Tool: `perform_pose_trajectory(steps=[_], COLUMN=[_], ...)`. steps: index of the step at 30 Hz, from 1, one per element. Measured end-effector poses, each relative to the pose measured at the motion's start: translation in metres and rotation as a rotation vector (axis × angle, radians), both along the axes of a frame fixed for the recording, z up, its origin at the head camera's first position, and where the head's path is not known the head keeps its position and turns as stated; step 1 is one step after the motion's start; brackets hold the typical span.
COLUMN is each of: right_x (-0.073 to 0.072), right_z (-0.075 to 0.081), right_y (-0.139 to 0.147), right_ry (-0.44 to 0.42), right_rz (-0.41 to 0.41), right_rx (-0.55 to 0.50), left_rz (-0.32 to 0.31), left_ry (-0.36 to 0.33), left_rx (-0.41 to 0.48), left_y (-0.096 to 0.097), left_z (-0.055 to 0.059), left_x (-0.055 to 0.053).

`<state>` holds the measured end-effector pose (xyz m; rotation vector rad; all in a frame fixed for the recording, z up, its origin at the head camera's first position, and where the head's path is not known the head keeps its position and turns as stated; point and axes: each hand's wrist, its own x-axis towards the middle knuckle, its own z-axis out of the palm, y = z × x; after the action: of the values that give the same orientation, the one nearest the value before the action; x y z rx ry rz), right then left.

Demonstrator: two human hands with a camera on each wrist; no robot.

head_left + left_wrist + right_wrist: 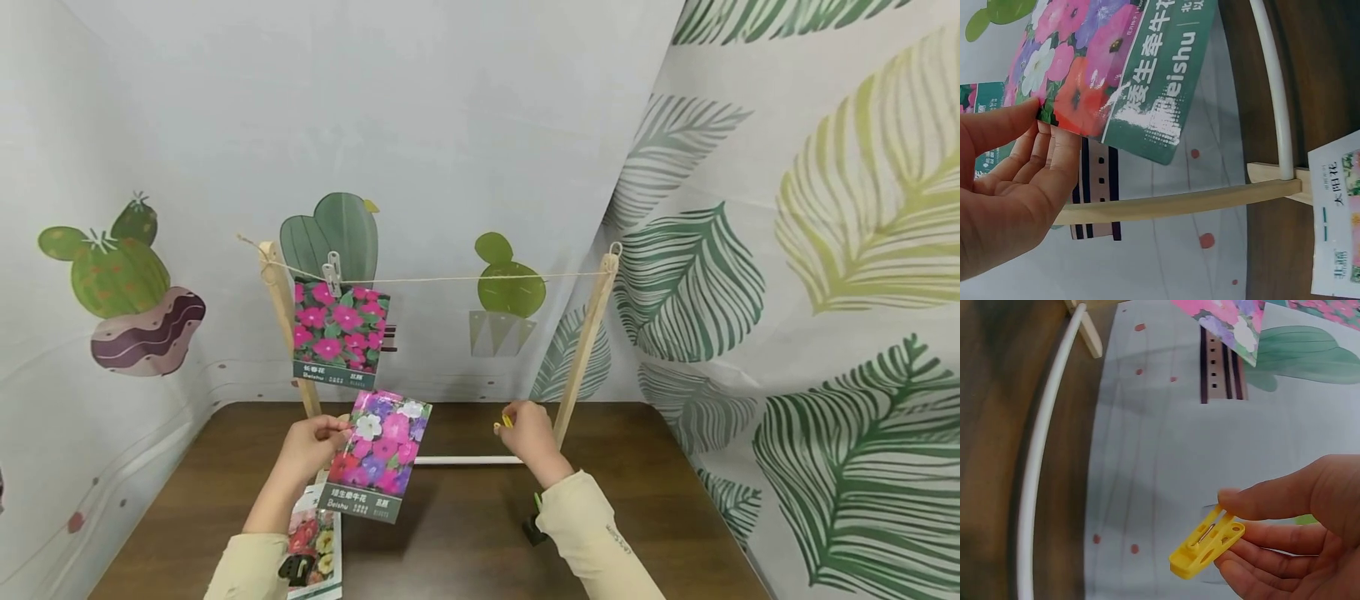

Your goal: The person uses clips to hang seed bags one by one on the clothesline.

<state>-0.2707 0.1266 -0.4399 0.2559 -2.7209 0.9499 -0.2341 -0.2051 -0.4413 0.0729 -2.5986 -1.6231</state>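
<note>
My left hand (311,448) pinches the left edge of a seed packet (382,450) printed with pink, purple, red and white flowers. In the left wrist view the thumb lies on the front of that packet (1085,69), fingers behind. To the right, my right hand (531,435) holds a yellow clothespin (1207,544) by its handle end between thumb and fingers; its jaws point away from the hand. Above the left hand, a second packet with magenta flowers (341,329) hangs from a string (465,277), held by a white clothespin (332,271).
The string runs between two wooden posts (585,350), joined low down by a white rod (468,460). Another packet (326,542) lies on the brown table (465,542) below the left forearm. A small dark object (534,530) sits by the right sleeve.
</note>
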Motion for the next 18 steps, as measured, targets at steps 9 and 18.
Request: perform_pose_trajectory(steps=[9,18], right_x=[0.0,-0.001], right_z=[0.025,0.038], right_y=[-0.003,-0.004], right_ry=[0.004,0.053], right_rz=[0.0,0.012], right_rx=[-0.015,-0.006], left_rz=[-0.028,-0.063], left_ry=[0.016,0.031], left_rx=[-0.019,0.0], left_y=[0.008,0.019], left_z=[0.012,0.017], left_x=[-0.005,-0.009])
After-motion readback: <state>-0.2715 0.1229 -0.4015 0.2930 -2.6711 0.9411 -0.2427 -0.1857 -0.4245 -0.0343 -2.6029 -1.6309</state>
